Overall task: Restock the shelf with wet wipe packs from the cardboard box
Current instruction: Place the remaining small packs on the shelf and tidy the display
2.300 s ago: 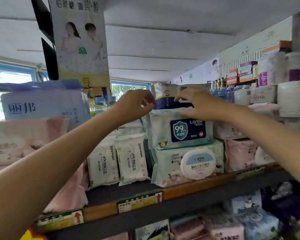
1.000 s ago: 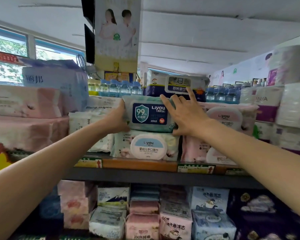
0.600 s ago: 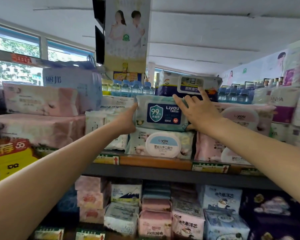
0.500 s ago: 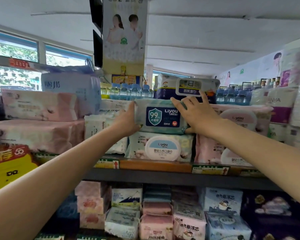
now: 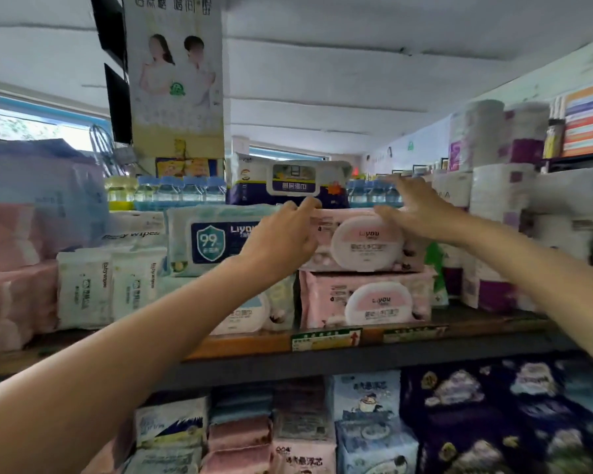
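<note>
Squaring upper pink pack (image 5: 363,242) on shelf (image 5: 459,331), both hands (image 5: 281,239) (image 5: 413,208) loosely spread on it; next, fetching another.

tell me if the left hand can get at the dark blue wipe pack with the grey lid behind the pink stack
Probably yes: the left hand is already at the top pink pack's upper edge, and the dark blue wipe pack sits just behind, with nothing above it.
</note>
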### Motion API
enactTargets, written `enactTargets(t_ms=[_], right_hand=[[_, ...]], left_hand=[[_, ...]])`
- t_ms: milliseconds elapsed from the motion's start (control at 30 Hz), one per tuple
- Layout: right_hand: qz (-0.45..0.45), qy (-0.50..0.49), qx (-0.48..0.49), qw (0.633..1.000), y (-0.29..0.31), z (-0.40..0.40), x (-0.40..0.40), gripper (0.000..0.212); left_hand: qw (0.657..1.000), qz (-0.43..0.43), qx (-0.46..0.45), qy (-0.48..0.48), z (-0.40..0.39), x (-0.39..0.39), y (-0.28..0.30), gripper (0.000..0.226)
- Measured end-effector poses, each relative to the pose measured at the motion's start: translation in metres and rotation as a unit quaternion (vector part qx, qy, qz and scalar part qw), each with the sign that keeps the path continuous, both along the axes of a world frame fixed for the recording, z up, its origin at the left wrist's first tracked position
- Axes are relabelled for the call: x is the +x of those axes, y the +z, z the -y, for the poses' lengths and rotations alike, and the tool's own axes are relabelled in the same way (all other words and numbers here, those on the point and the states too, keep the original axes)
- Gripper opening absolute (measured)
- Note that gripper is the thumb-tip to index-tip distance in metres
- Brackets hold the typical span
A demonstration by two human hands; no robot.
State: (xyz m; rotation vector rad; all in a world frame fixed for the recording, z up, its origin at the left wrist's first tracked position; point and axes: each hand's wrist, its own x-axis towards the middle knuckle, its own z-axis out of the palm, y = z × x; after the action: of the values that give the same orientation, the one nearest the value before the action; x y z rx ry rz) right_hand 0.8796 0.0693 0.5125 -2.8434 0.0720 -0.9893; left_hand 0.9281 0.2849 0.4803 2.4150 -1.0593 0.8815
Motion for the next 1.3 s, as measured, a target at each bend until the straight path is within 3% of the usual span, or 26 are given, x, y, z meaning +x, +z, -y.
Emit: enactTargets(t_ms=[100,200,300,400,500,600,700,833,1000,1067,1133,1233,1300], right_hand=[[-0.045,0.083,-0.01,0.995,0.007,0.014,-0.009,0.067],[-0.095,0.065,-0.072,0.991,0.0,0.024,-0.008,0.076],[-0.062,0.049,-0.116,0.99,-0.013,0.031,-0.002,0.069],[-0.029,0.11,-0.102,0.988,-0.014,0.038,0.001,0.074],[-0.018,0.16,-0.086,0.983,-0.01,0.051,0.005,0.074],[-0.021,0.177,-0.085,0.98,-0.007,0.06,0.009,0.055],[-0.024,0.193,-0.079,0.978,-0.011,0.062,0.008,0.049],[0.009,0.144,-0.065,0.987,-0.02,0.062,0.003,0.054],[0.038,0.072,-0.024,0.996,-0.036,0.056,-0.007,0.056],[0.009,0.059,-0.015,0.998,-0.037,0.055,-0.007,0.055],[-0.004,0.04,-0.004,0.999,-0.035,0.055,-0.009,0.06],[0.048,0.028,-0.107,0.993,-0.037,0.047,-0.018,0.075],[0.025,0.051,-0.201,0.978,-0.043,0.033,-0.022,0.074]], left_hand=[[0.995,-0.095,0.013,0.032,0.01,-0.003,-0.001,0.071],[0.977,-0.206,0.041,0.029,0.017,-0.008,-0.005,0.103],[0.968,-0.25,0.008,0.037,0.022,-0.008,-0.007,0.118],[0.965,-0.258,-0.034,0.038,0.026,-0.007,-0.012,0.124],[0.973,-0.221,-0.055,0.035,0.032,-0.011,-0.021,0.122],[0.981,-0.179,-0.069,0.034,0.037,-0.013,-0.024,0.115],[0.988,-0.127,-0.079,0.038,0.039,-0.012,-0.031,0.111],[0.992,-0.088,-0.077,0.047,0.036,-0.008,-0.038,0.107],[0.988,-0.142,-0.027,0.053,0.03,-0.011,-0.034,0.118],[0.99,-0.113,-0.004,0.084,0.038,-0.017,-0.037,0.117],[0.99,-0.025,0.028,0.139,0.043,-0.024,-0.038,0.109],[0.965,0.129,0.124,0.194,0.041,-0.032,-0.035,0.098],[0.955,0.134,0.194,0.179,0.042,-0.033,-0.035,0.097]])
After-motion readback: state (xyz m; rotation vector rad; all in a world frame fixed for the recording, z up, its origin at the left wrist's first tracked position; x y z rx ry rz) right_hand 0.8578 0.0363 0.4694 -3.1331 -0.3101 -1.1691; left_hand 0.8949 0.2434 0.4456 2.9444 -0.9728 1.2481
